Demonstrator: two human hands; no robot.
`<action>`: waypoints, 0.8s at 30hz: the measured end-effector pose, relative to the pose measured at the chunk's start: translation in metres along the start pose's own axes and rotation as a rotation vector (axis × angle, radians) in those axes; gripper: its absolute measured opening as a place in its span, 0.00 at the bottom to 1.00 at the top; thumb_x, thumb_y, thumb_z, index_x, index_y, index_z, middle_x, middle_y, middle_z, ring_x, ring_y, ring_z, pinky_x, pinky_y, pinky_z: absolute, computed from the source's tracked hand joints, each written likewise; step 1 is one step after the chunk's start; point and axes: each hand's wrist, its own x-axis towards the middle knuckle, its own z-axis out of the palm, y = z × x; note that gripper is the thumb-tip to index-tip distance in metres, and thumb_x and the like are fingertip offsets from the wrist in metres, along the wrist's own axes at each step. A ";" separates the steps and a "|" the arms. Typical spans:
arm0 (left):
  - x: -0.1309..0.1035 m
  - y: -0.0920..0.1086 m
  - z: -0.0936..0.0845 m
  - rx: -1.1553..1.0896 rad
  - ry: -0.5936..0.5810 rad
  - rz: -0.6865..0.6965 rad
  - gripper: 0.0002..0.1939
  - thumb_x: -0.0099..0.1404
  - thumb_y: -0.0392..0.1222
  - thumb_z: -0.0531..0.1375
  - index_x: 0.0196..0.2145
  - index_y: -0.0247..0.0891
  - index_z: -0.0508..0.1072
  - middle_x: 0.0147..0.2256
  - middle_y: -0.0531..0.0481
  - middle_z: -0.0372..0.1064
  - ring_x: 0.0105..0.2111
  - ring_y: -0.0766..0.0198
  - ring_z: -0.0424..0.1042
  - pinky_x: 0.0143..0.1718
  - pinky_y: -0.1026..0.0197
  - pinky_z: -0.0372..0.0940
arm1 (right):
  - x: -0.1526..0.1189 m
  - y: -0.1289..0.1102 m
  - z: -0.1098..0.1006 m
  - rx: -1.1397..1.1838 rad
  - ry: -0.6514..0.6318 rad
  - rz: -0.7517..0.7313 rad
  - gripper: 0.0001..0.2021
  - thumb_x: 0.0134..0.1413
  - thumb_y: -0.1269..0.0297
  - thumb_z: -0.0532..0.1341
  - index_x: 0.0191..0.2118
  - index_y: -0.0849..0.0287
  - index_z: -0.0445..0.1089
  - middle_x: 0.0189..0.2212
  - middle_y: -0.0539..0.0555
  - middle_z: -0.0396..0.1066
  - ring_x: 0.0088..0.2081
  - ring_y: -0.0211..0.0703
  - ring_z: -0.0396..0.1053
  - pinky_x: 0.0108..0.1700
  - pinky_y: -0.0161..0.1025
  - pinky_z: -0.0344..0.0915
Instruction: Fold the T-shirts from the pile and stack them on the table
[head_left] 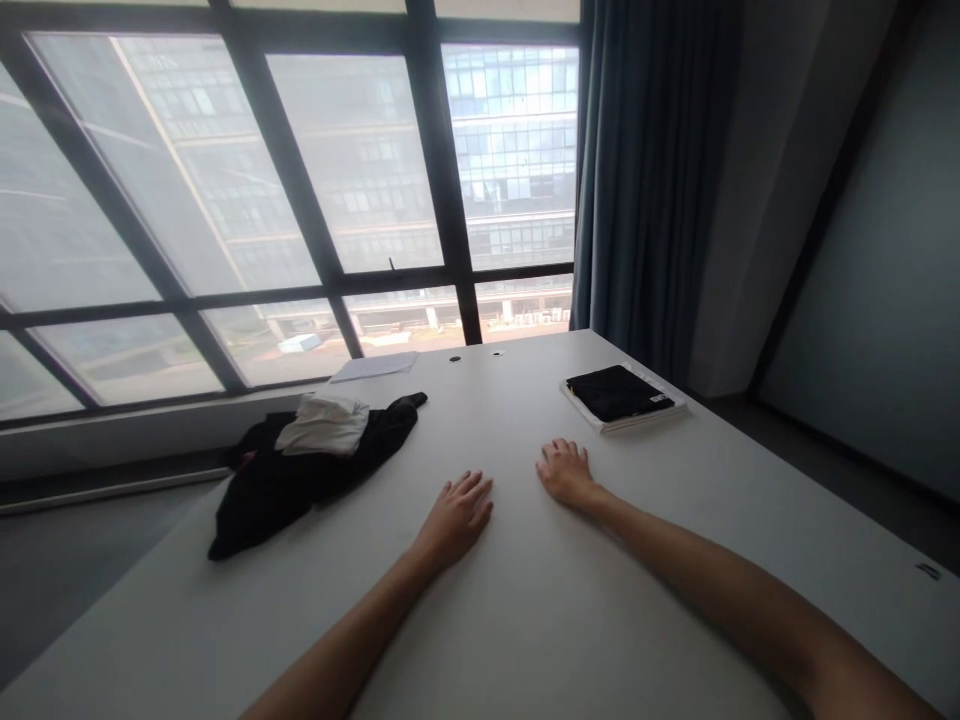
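Observation:
My left hand (459, 514) lies palm down on the white table (495, 620), its fingers stretched forward and holding nothing. A short way to its right, my right hand (564, 470) also rests on the tabletop with its fingers apart. Left of my left hand is a rumpled pile of black clothing (300, 490), with a crumpled white cloth (324, 424) on top. Beyond my right hand, a neatly folded black garment (616, 392) with a small white label sits on a flat white stack (643, 418). Neither hand touches the cloth items.
White paper sheets (375, 367) lie at the far left of the table. Small round fittings (454, 359) show near the far edge. A small dark object (928, 570) is by the right edge. Large windows (360, 160) and a blue curtain (637, 180) stand behind.

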 end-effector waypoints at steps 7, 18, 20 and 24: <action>-0.002 0.003 -0.004 -0.017 -0.032 0.003 0.26 0.75 0.50 0.52 0.66 0.42 0.65 0.69 0.41 0.55 0.70 0.50 0.51 0.69 0.41 0.47 | -0.011 -0.014 0.012 0.032 -0.023 0.007 0.25 0.68 0.57 0.49 0.64 0.61 0.65 0.69 0.65 0.56 0.69 0.65 0.48 0.66 0.61 0.42; -0.003 0.005 -0.005 0.006 -0.053 0.012 0.27 0.76 0.51 0.49 0.67 0.40 0.63 0.70 0.41 0.53 0.70 0.48 0.50 0.69 0.41 0.47 | -0.013 -0.008 0.008 0.051 -0.041 0.006 0.24 0.68 0.57 0.50 0.63 0.61 0.66 0.69 0.64 0.56 0.69 0.62 0.49 0.66 0.58 0.44; -0.003 0.005 -0.004 0.005 -0.054 0.017 0.27 0.76 0.51 0.49 0.67 0.40 0.64 0.70 0.41 0.53 0.70 0.48 0.51 0.69 0.41 0.47 | -0.013 -0.006 0.008 0.035 -0.023 -0.022 0.23 0.68 0.56 0.50 0.62 0.60 0.68 0.68 0.64 0.59 0.68 0.61 0.52 0.65 0.56 0.47; -0.002 0.002 -0.001 -0.001 -0.036 0.018 0.26 0.75 0.51 0.50 0.66 0.43 0.65 0.69 0.42 0.54 0.70 0.48 0.51 0.69 0.41 0.48 | -0.003 0.008 0.002 0.018 0.073 -0.074 0.22 0.66 0.57 0.52 0.59 0.60 0.69 0.60 0.63 0.68 0.59 0.56 0.62 0.60 0.49 0.56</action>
